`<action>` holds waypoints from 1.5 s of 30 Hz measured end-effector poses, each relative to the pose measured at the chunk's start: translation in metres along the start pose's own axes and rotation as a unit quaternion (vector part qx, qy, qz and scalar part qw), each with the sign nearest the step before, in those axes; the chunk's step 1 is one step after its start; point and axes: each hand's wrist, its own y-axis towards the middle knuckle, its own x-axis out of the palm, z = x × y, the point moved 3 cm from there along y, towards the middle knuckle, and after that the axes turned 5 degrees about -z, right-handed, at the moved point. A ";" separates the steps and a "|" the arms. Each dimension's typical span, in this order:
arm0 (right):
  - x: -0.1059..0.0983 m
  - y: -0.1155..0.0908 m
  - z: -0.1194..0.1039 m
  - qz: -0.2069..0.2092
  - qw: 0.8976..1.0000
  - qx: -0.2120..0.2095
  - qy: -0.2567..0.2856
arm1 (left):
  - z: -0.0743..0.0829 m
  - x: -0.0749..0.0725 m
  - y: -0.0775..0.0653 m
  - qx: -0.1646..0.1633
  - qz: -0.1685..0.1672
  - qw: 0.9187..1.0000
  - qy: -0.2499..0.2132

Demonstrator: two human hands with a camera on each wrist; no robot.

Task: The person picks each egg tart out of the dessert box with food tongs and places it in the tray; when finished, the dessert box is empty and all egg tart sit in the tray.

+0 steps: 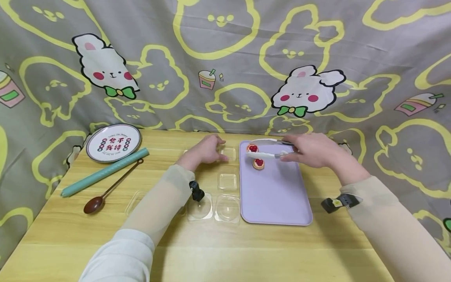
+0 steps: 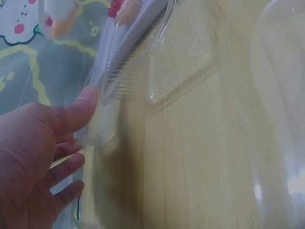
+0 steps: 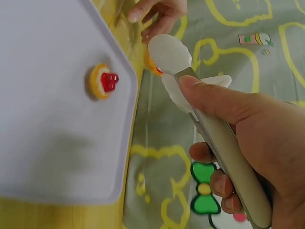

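Note:
My right hand [image 1: 311,149] grips a pair of tongs [image 3: 224,152] with grey handles and broad white tips, over the far end of a lilac tray [image 1: 276,196]. Between the tips is a small tart [image 1: 252,148] with red fruit on top; in the right wrist view the tips partly cover it. A second tart [image 1: 258,164] sits on the tray just nearer. Left of the tray, my left hand [image 1: 208,150] holds the edge of a clear plastic box [image 1: 230,153], thumb [image 2: 88,98] on one side and fingers on the other.
More clear plastic boxes [image 1: 227,209] stand along the tray's left side. Farther left lie a brown spoon [image 1: 94,205], a teal rod [image 1: 105,172] and a round white plate [image 1: 113,156] with printed characters. A patterned curtain [image 1: 225,66] hangs behind the wooden table [image 1: 197,250].

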 end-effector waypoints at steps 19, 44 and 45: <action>0.038 -0.049 0.052 -0.013 0.999 0.033 0.020 | 0.001 -0.001 0.002 0.003 -0.001 1.000 0.011; 0.059 -0.051 0.061 -0.039 0.996 0.066 0.056 | 0.002 0.000 0.002 0.002 -0.006 1.000 0.023; 0.059 -0.051 0.062 -0.039 0.995 0.066 0.057 | 0.001 0.000 0.002 0.002 -0.006 1.000 0.026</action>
